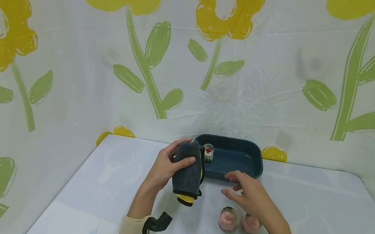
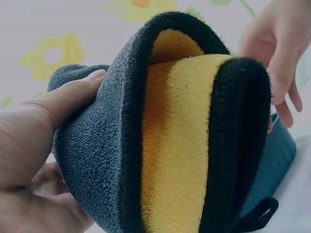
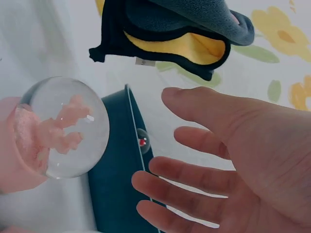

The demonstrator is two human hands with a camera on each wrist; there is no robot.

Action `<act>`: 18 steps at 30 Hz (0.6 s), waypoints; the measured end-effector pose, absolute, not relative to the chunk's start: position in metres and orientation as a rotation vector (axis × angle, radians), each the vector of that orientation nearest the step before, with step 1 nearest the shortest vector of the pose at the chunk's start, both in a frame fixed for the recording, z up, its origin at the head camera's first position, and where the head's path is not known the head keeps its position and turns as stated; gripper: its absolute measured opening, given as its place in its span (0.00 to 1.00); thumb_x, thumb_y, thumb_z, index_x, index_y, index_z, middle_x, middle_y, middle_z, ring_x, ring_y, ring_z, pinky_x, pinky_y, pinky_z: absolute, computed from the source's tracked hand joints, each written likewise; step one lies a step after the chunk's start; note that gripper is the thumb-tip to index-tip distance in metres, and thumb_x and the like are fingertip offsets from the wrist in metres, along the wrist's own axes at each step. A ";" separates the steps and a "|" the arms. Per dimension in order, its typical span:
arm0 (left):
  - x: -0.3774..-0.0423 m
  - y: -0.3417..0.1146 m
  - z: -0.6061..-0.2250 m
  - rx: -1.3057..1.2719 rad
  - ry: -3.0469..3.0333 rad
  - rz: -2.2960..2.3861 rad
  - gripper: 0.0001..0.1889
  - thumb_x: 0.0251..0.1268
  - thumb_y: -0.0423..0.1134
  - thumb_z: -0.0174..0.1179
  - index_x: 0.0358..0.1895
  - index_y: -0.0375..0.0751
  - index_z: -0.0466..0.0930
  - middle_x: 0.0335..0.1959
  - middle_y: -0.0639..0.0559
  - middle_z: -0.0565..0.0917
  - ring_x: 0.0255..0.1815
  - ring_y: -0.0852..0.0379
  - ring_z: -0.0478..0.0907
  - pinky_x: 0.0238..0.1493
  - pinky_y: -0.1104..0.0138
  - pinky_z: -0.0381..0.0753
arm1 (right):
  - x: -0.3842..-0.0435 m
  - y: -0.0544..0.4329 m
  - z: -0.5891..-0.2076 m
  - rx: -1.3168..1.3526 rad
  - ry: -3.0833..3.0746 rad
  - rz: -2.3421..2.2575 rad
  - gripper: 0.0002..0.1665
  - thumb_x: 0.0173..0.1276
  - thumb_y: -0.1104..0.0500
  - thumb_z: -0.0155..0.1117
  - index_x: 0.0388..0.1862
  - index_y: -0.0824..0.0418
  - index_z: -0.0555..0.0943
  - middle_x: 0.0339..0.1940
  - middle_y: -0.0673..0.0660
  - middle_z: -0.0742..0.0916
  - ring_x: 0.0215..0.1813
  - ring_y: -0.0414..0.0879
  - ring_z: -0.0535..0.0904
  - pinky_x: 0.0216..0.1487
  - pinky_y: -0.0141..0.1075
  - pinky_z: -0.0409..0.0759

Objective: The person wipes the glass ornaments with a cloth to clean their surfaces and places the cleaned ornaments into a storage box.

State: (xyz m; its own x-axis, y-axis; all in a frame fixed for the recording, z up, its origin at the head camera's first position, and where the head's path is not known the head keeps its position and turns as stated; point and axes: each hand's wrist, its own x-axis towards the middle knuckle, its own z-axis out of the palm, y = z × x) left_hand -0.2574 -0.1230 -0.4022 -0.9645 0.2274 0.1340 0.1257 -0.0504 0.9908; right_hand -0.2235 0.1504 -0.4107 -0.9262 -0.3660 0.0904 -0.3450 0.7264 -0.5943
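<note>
My left hand (image 1: pixel 166 168) grips a folded towel (image 1: pixel 187 171), grey outside and yellow inside with black edging, held up over the table. In the left wrist view the thumb presses on the grey side of the towel (image 2: pixel 180 136), and a small black loop hangs from it. My right hand (image 1: pixel 250 194) holds nothing; its fingers are spread and slightly bent in front of a dark blue tray (image 1: pixel 233 178). A small snow globe (image 1: pixel 208 153) with a white base and something red inside stands at the tray's left end.
Two pink-based snow globes stand on the white table below my right hand: the left globe (image 1: pixel 228 219) and the right globe (image 1: pixel 250 224), partly hidden by the forearm. Behind the table hangs a flower-patterned sheet (image 1: pixel 270 64).
</note>
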 end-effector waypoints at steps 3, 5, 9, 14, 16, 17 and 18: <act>-0.257 -0.123 -0.402 0.397 2.106 2.192 0.29 0.62 0.37 0.67 0.67 0.57 0.72 0.57 0.44 0.80 0.51 0.51 0.83 0.50 0.58 0.84 | -0.221 0.153 -0.412 -0.586 2.838 -0.988 0.24 0.63 0.48 0.71 0.55 0.55 0.78 0.50 0.53 0.86 0.46 0.45 0.83 0.45 0.38 0.83; -0.258 -0.122 -0.403 0.397 2.102 2.195 0.29 0.62 0.37 0.67 0.67 0.56 0.72 0.57 0.44 0.80 0.51 0.50 0.83 0.50 0.58 0.84 | -0.219 0.155 -0.413 -0.596 2.814 -0.987 0.24 0.63 0.47 0.71 0.54 0.54 0.78 0.50 0.53 0.86 0.47 0.47 0.83 0.47 0.39 0.83; -0.258 -0.121 -0.403 0.400 2.106 2.193 0.28 0.62 0.37 0.67 0.66 0.58 0.73 0.57 0.44 0.80 0.51 0.50 0.83 0.50 0.58 0.84 | -0.216 0.157 -0.413 -0.648 2.788 -0.969 0.25 0.62 0.44 0.70 0.54 0.54 0.78 0.48 0.54 0.86 0.48 0.49 0.83 0.48 0.40 0.83; -0.259 -0.121 -0.405 0.405 2.118 2.181 0.28 0.62 0.37 0.67 0.65 0.59 0.73 0.57 0.45 0.80 0.51 0.50 0.82 0.50 0.57 0.84 | -0.211 0.160 -0.411 -0.718 2.721 -0.994 0.27 0.62 0.42 0.69 0.54 0.55 0.78 0.48 0.55 0.86 0.49 0.50 0.83 0.49 0.46 0.83; -0.259 -0.120 -0.405 0.405 2.119 2.178 0.28 0.62 0.37 0.67 0.65 0.60 0.73 0.58 0.45 0.80 0.51 0.50 0.82 0.51 0.57 0.84 | -0.209 0.161 -0.410 -0.724 2.689 -1.011 0.27 0.62 0.42 0.69 0.54 0.54 0.78 0.49 0.55 0.86 0.50 0.51 0.83 0.51 0.48 0.82; -0.259 -0.120 -0.405 0.405 2.118 2.177 0.28 0.62 0.37 0.67 0.65 0.60 0.73 0.57 0.44 0.80 0.51 0.50 0.82 0.51 0.57 0.84 | -0.208 0.161 -0.410 -0.729 2.676 -1.011 0.27 0.63 0.41 0.69 0.55 0.54 0.78 0.50 0.54 0.86 0.50 0.51 0.83 0.51 0.48 0.82; -0.259 -0.120 -0.405 0.404 2.119 2.175 0.28 0.62 0.37 0.67 0.64 0.60 0.74 0.57 0.44 0.80 0.51 0.50 0.82 0.51 0.56 0.84 | -0.207 0.162 -0.410 -0.730 2.666 -1.013 0.28 0.63 0.41 0.68 0.55 0.54 0.78 0.50 0.54 0.86 0.51 0.51 0.82 0.51 0.48 0.82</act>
